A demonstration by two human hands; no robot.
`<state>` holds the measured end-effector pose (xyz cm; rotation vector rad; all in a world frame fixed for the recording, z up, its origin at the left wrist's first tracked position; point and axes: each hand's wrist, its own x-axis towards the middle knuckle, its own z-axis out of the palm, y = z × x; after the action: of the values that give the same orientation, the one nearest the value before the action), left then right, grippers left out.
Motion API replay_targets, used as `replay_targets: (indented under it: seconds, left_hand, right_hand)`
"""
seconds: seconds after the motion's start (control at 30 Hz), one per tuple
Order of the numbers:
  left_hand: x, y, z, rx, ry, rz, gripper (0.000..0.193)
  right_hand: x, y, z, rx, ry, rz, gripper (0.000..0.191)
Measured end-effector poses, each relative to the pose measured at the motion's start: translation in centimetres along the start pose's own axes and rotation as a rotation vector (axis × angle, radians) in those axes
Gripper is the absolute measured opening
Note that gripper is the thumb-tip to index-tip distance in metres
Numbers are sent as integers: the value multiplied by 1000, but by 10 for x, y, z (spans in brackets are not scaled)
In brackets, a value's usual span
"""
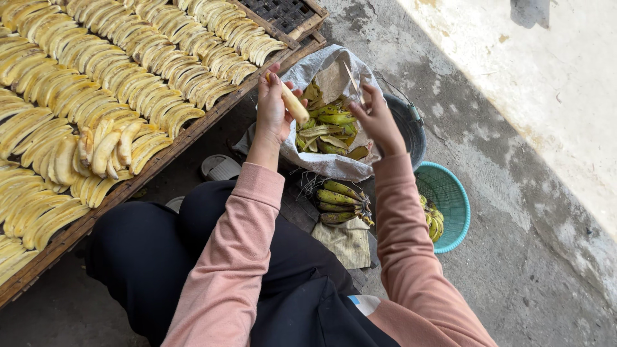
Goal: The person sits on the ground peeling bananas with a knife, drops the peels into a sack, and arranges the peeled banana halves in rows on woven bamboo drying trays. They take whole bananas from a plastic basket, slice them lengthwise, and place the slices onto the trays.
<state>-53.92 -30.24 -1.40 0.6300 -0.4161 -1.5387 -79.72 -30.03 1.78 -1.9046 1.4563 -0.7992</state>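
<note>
1. Holding a peeled banana (294,105) in the left hand (272,112), fingers curled shut around its lower end, the pale fruit sticking up and to the right.
2. Gripping a thin knife (352,78) in the right hand (379,122), fingers closed on the handle, blade pointing up.
3. Hovering, both hands, just above a grey sack (321,160) full of green peels (331,132); banana sitting between the two hands, nearer the left.
4. Lying on the ground below the sack, a bunch of green bananas (340,202).
5. Sitting to the right, a teal basket (450,193).
6. Resting on the left, a wooden tray (193,132) with rows of peeled bananas.
</note>
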Motion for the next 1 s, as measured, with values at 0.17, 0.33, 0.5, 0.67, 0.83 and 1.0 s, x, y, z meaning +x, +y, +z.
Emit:
replay_targets:
  seconds: [0.17, 0.33, 0.5, 0.67, 0.83, 1.0]
  left_hand:
    - [7, -15, -2, -82, 24, 91, 31]
    - [8, -19, -10, -250, 103, 73, 24]
    - [6, -12, -9, -186, 127, 58, 36]
    - [4, -10, -6, -179, 121, 80, 36]
    - [-1, -4, -3, -178, 127, 64, 32]
    - [-10, -1, 4, -320, 57, 24, 27]
  right_hand:
    - [-75, -62, 60, 392, -79, 56, 60]
    - [-107, -108, 96, 245, 1, -384, 56]
    - [-105, -116, 95, 181, -43, -244, 54]
    - [-99, -112, 96, 196, -18, -381, 51]
    - [-97, -108, 95, 133, -33, -375, 51]
    - [-91, -106, 98, 130, 5, -439, 50]
